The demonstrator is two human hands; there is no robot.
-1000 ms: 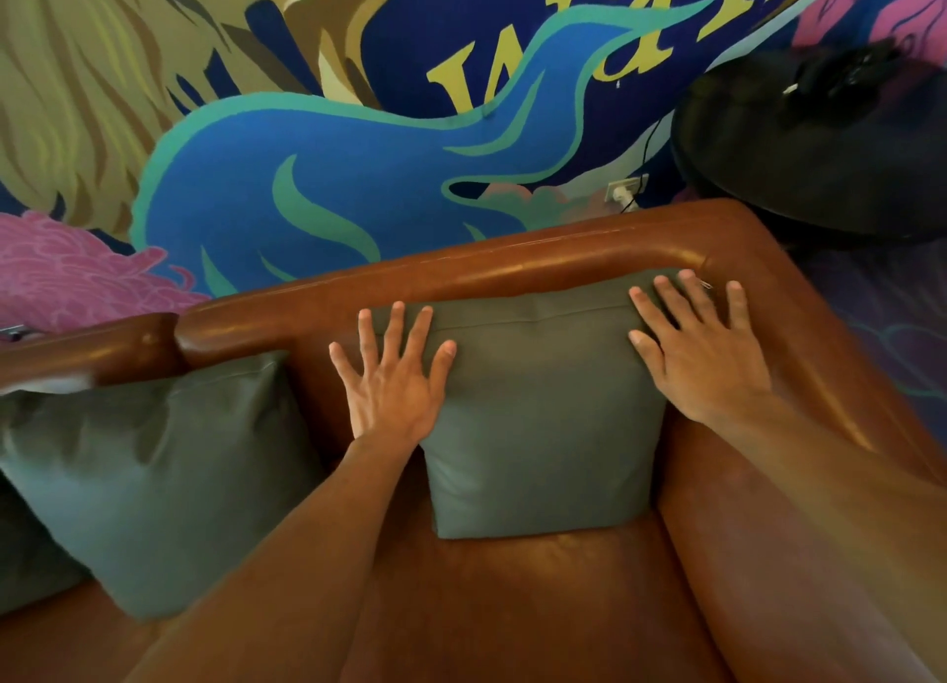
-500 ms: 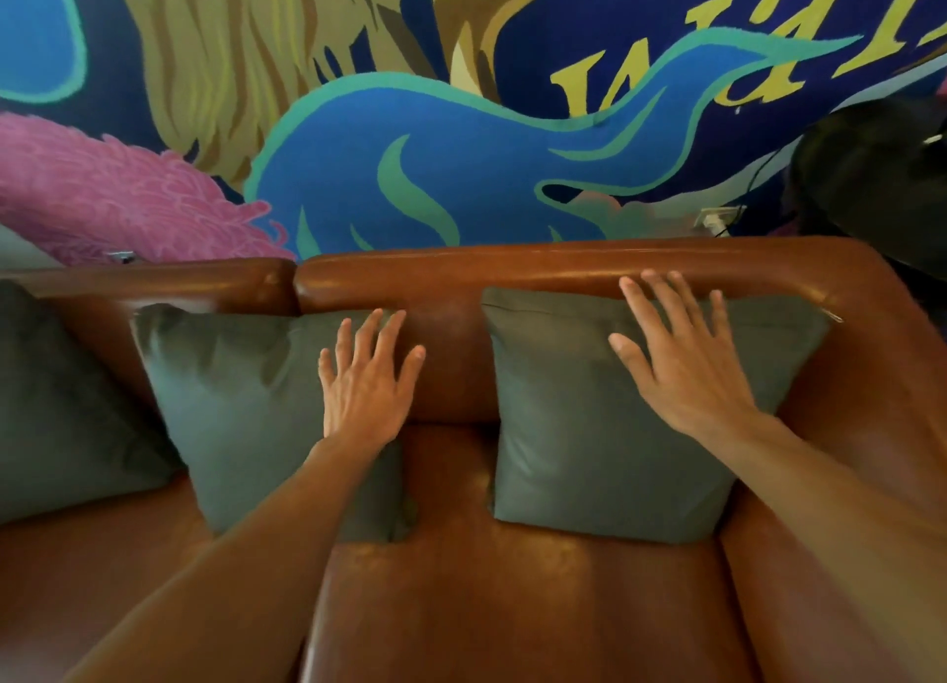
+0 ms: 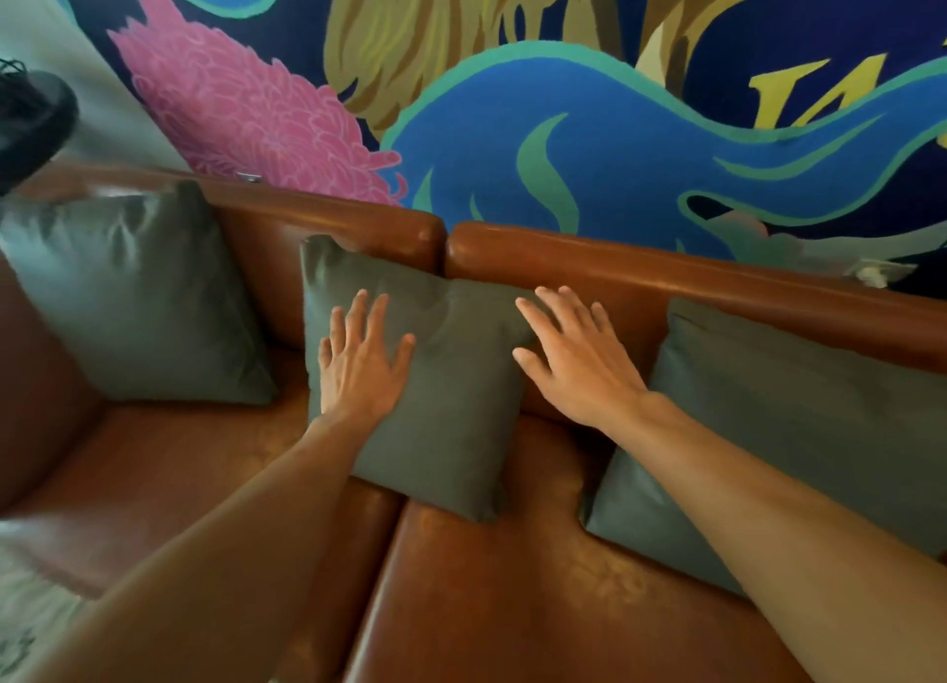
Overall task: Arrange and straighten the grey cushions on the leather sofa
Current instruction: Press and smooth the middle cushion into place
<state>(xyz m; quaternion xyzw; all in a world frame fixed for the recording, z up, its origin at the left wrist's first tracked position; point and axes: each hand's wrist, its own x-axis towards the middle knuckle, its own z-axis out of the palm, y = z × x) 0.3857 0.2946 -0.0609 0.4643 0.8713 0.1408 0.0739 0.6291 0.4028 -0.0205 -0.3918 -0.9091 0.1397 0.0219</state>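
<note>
- The middle grey cushion [image 3: 451,375] leans against the leather sofa [image 3: 538,605] backrest, straddling the seam between the two seat pads, its lower corner tipped toward the right so it sits skewed.
- It looks soft and light, the cover creasing near its top; it should give under a press and slide easily on the slick leather, so the side edges or upper corners seem the best places to take hold.
- The left hand [image 3: 361,370] lies flat on its left half, fingers spread, gripping nothing.
- The right hand [image 3: 574,359] is spread open at its right edge; whether the palm touches the cushion or hovers over the backrest is hard to tell.
- The left cushion [image 3: 138,303] stands apart in the sofa's corner; the right cushion [image 3: 799,426] lies just beside, partly under the right forearm.
- Nothing blocks a small turn, though the right cushion leaves little room on that side.
</note>
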